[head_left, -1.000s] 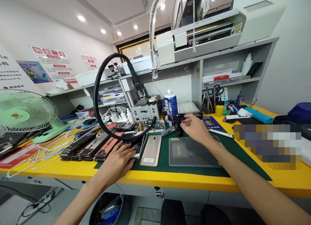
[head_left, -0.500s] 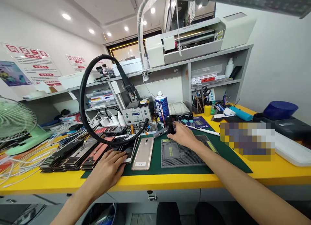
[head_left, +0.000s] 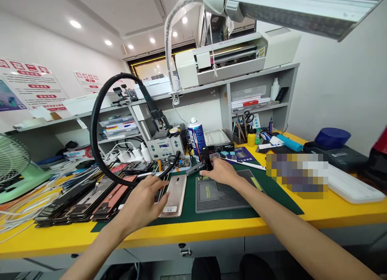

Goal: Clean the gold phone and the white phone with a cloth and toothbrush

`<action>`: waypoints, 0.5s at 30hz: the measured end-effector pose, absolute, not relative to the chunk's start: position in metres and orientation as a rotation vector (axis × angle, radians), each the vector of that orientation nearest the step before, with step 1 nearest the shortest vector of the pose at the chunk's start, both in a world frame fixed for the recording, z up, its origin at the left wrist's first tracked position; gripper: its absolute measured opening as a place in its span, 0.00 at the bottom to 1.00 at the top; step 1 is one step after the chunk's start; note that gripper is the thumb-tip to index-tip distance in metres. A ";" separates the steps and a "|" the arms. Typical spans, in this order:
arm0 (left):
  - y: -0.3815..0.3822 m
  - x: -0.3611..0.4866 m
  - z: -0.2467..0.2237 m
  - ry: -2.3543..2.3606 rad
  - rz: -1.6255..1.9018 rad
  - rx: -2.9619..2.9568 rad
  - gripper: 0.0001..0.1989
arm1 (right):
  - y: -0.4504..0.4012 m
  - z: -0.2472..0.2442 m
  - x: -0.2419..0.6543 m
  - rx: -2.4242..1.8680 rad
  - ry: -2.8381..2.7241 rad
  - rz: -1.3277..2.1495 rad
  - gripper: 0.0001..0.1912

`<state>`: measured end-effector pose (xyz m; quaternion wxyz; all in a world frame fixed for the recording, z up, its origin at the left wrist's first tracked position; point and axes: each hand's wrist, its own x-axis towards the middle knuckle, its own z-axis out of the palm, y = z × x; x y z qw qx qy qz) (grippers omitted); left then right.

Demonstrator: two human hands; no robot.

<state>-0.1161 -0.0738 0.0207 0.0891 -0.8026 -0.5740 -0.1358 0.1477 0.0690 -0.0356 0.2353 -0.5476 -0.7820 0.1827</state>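
My left hand (head_left: 146,201) hovers with fingers apart over the left edge of a gold phone (head_left: 177,191), which lies back up on the green mat (head_left: 189,209). Partly hidden beneath that hand is another phone, pale-edged and dark-faced. My right hand (head_left: 222,172) is closed against a black upright cylindrical tool (head_left: 206,157), thumb low at its base; some fingertips are hidden. A grey arm (head_left: 194,169) extends left from the tool. Under my right hand lies a grey perforated pad (head_left: 211,205).
Stacks of phone screens (head_left: 78,203) and tangled white cables fill the left side. A thick black hose (head_left: 94,126) loops above them. Behind the tool stand a blue spray can (head_left: 196,136) and a flat black-based device (head_left: 219,141). A white tray (head_left: 353,187) lies right.
My left hand has lifted off the dark-faced phone and shifted right toward the gold phone, its fingers spreading. My right hand stays at the black tool. The camera view has shifted slightly.
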 end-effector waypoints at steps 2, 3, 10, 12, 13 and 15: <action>-0.051 -0.097 0.031 -1.889 -0.529 -2.426 0.20 | 0.067 -0.035 0.147 -1.494 -2.152 0.495 0.34; -0.037 -0.088 0.035 -1.982 -0.590 -2.461 0.20 | 0.066 -0.034 0.147 -1.486 -2.157 0.493 0.34; 0.040 -0.045 0.038 -2.201 -0.694 -2.810 0.21 | 0.066 -0.034 0.151 -1.396 -2.189 0.496 0.32; 0.051 -0.037 0.036 -2.266 -0.685 -2.879 0.22 | 0.067 -0.035 0.153 -1.366 -2.206 0.501 0.32; 0.055 -0.034 0.034 -2.294 -0.676 -2.906 0.23 | 0.068 -0.036 0.153 -1.353 -2.216 0.506 0.32; 0.060 -0.029 0.032 -2.341 -0.647 -2.942 0.22 | 0.070 -0.037 0.154 -1.332 -2.232 0.517 0.32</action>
